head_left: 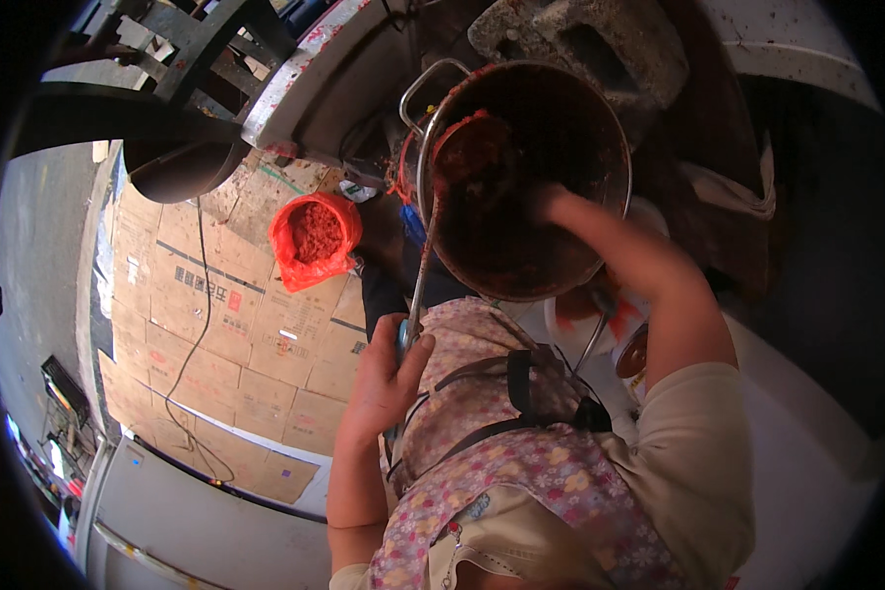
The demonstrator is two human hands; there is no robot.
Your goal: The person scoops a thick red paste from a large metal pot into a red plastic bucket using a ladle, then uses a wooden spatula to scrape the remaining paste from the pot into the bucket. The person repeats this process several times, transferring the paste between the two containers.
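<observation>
A deep metal pot (600, 133) stands in front of me, its inner wall stained dark reddish brown. My left hand (383, 376) is closed round the handle of a long ladle (427, 258), just outside the near left rim. The ladle's bowl hangs inside the pot on the left and carries something wet and red. Over the right rim comes my bare right arm, and my right hand (551, 205) is down inside the pot. Shadow and blur hide its fingers, so I cannot see whether it holds anything.
Left of the pot, a red plastic bag (340, 267) of chopped red mash sits on flattened cardboard (216, 339). A dark cord (205, 295) crosses the cardboard. A concrete block (659, 49) lies behind the pot. Close to its right side is a container with reddish contents (632, 356).
</observation>
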